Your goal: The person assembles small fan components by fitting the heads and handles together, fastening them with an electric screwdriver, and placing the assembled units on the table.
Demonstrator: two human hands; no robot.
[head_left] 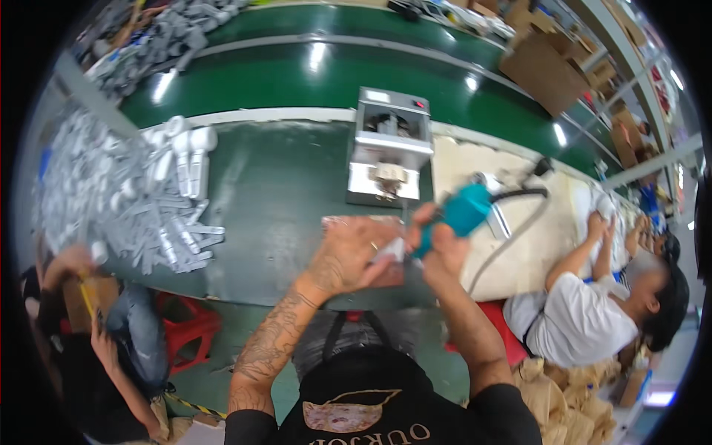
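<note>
The left hand [345, 256] is over a reddish board [393, 277] at the near edge of the green bench [259, 185], its thumb and fingers pinching a small white piece [391, 251]; blur hides the exact contact. The right hand [447, 256] is wrapped around a teal tool [466, 211], fingers closed on its body, with the tool's near end just beside the white piece; whether they touch I cannot tell. A cord [523, 194] curves from the tool over the pale sheet [456, 163] on the right. Beyond the board stands a silver machine [393, 152]. A heap of white and grey parts [141, 200] covers the bench's left end. One person [586, 319] sits to the right, another [93, 371] to the left near a red stool [187, 334].
</note>
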